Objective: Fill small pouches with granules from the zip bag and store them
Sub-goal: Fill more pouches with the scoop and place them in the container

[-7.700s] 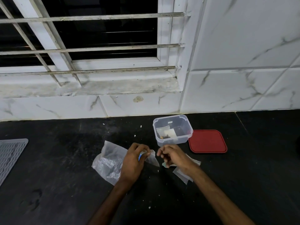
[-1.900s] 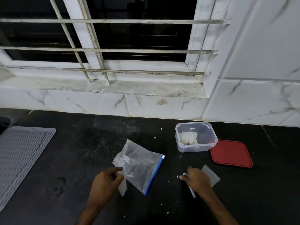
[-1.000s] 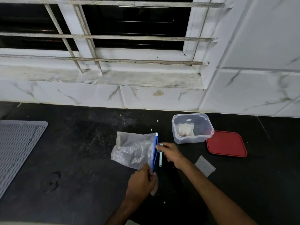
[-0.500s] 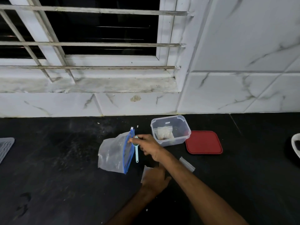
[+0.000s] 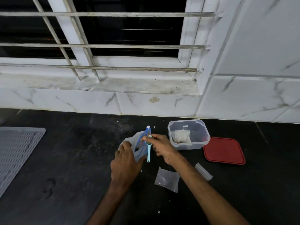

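Observation:
The clear zip bag [image 5: 140, 144] with a blue zip strip stands on the black counter, its mouth facing right. My left hand [image 5: 125, 161] grips the bag's near side. My right hand [image 5: 159, 146] pinches the bag's rim and a small light-blue scoop [image 5: 148, 151] whose handle points toward me. A small clear pouch [image 5: 167, 179] lies flat on the counter below my right forearm. Another small pouch [image 5: 203, 171] lies to its right, partly hidden by the arm.
A clear plastic box [image 5: 189, 134] with a filled pouch [image 5: 181, 136] inside stands right of the hands. Its red lid [image 5: 224, 151] lies beside it. A grey ribbed mat [image 5: 16, 151] lies at the far left. Tiled wall and barred window rise behind.
My left hand let go of the small pouch, which now lies on the counter, and moved up to grip the zip bag. My right hand stays at the bag's mouth with the scoop.

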